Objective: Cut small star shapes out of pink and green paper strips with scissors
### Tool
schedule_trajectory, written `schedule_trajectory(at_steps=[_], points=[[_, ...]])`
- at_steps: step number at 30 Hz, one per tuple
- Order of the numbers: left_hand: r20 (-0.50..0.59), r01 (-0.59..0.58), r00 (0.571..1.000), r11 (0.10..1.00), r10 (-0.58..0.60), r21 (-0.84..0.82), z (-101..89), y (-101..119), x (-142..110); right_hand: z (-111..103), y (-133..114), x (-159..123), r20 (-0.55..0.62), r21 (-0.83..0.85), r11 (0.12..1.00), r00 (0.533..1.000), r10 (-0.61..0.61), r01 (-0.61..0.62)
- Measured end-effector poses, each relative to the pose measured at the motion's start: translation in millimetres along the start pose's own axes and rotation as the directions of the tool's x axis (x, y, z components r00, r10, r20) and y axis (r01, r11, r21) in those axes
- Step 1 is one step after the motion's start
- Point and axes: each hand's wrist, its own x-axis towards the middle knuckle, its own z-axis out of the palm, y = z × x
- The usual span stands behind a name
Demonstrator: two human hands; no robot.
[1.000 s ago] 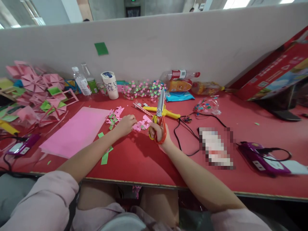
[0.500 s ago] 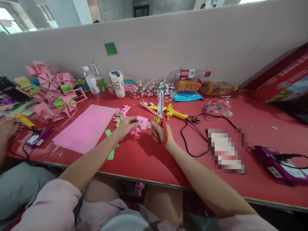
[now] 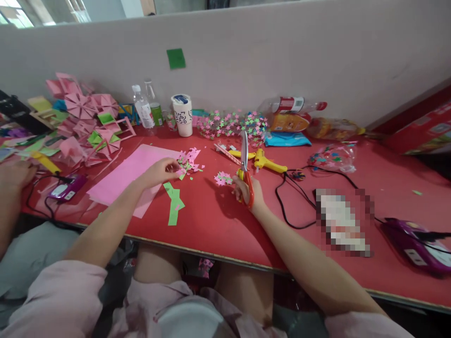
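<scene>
Paper-craft workspace, shared-bench type. Long red-topped table (image 3: 218, 230) across the frame, pale grey partition panel (image 3: 282, 56) behind it. Craft signs: flat pink paper sheets (image 3: 121, 171) left of centre, folded pink-and-green paper constructions (image 3: 79, 111) heaped upper left, yellow plastic glue gun (image 3: 271, 163) and orange-and-yellow-handled metal scissors (image 3: 244, 155) near centre. Purple-and-white power strip (image 3: 410, 244) lower right; another person's bare forearm (image 3: 7, 206) at left edge.

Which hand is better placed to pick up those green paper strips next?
Probably the left hand: it is close to the green paper strips, beside the scrap pile, though whether it holds anything is unclear. The right hand is farther away and holds the scissors.
</scene>
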Motion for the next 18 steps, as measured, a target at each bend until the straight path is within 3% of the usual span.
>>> schedule_trajectory(at_steps=[2,3,5,8,11,18], points=[[0.276,-0.131,0.954,0.99,0.113,0.048,-3.9,-4.2,-15.9,0.4,1.8,0.5,-0.01,0.0,1.0,1.0,-0.002,0.002],[0.354,-0.185,0.924,0.979,0.143,0.087,-4.3,-7.2,-21.8,0.7,2.7,0.7,-0.015,0.001,1.0,1.0,-0.005,0.005],[0.399,-0.224,0.906,0.961,0.144,0.163,-1.8,-13.7,-29.3,1.4,4.1,0.8,-0.029,0.005,1.0,0.999,-0.018,0.018],[0.384,-0.253,0.909,0.945,0.159,0.206,9.7,-20.4,-32.7,2.3,4.7,0.2,-0.048,0.007,0.999,0.998,-0.04,0.041],[0.281,-0.276,0.936,0.938,0.213,0.209,27.0,-20.2,-34.0,3.0,2.7,-0.9,-0.053,-0.012,0.999,0.997,-0.049,0.049],[0.115,-0.292,0.955,0.931,0.273,0.22,71.6,-3.2,-28.5,2.2,-12.7,3.7,-0.019,-0.121,0.991,0.998,-0.057,0.054]])
